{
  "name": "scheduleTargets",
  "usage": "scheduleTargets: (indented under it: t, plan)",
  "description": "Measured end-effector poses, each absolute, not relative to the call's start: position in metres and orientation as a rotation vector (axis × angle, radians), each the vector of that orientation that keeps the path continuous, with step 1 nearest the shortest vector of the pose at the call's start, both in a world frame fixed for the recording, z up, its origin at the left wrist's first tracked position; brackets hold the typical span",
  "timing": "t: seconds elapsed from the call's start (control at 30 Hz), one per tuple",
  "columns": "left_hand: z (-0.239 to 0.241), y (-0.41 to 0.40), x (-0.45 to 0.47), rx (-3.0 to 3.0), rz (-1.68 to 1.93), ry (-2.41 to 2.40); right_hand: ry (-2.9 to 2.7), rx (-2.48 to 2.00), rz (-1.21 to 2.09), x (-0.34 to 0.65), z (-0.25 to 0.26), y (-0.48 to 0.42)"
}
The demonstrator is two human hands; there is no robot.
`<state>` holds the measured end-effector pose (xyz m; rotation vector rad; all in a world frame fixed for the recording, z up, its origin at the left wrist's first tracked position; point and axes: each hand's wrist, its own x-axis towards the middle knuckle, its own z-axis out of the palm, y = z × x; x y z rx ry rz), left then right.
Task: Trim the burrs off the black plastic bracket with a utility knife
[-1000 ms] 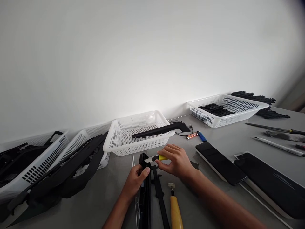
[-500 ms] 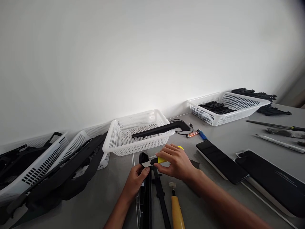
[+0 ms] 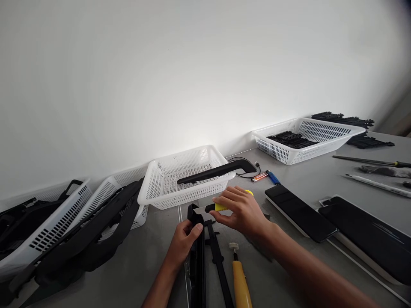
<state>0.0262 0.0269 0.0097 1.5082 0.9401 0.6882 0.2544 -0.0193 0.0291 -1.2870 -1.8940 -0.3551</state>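
My left hand (image 3: pixel 184 239) is closed around the upper part of a long black plastic part (image 3: pixel 197 273), its thumb lying across the top. In my right hand (image 3: pixel 239 210) is a yellow and black utility knife (image 3: pixel 220 207), gripped between thumb and fingers. Its bare blade (image 3: pixel 199 210) points left and lies at the hooked upper end of the plastic part; whether the edge touches cannot be made out. Just right of the part lies a black caliper (image 3: pixel 215 252). A yellow-handled tool with a pale round tip (image 3: pixel 240 284) lies beside it.
A white basket (image 3: pixel 186 198) bears a black handle-shaped part (image 3: pixel 215 171). Baskets with black parts stand left (image 3: pixel 61 222) and back right (image 3: pixel 289 156). A cable (image 3: pixel 237 159), a lighter (image 3: pixel 259 177), dark phone-like slabs (image 3: pixel 298 212) and a file (image 3: pixel 362 161) lie on the grey table.
My right hand and the knife have shifted slightly right and up, taking the blade from near my left thumb to the part's upper end. My left hand keeps its hold.
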Motion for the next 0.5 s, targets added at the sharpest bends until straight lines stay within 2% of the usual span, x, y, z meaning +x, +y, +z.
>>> scheduleTargets:
  t: [0.17, 0.5]
  plan:
    - [0.0096, 0.0272, 0.0223, 1.463, 0.625, 0.860, -1.886, -1.285, -0.382, 0.2518, 0.0286, -0.0192]
    - [0.0046, 0.0312, 0.0204, 1.547, 0.725, 0.855, -1.856, -1.298, -0.387, 0.2468, 0.0265, -0.0199]
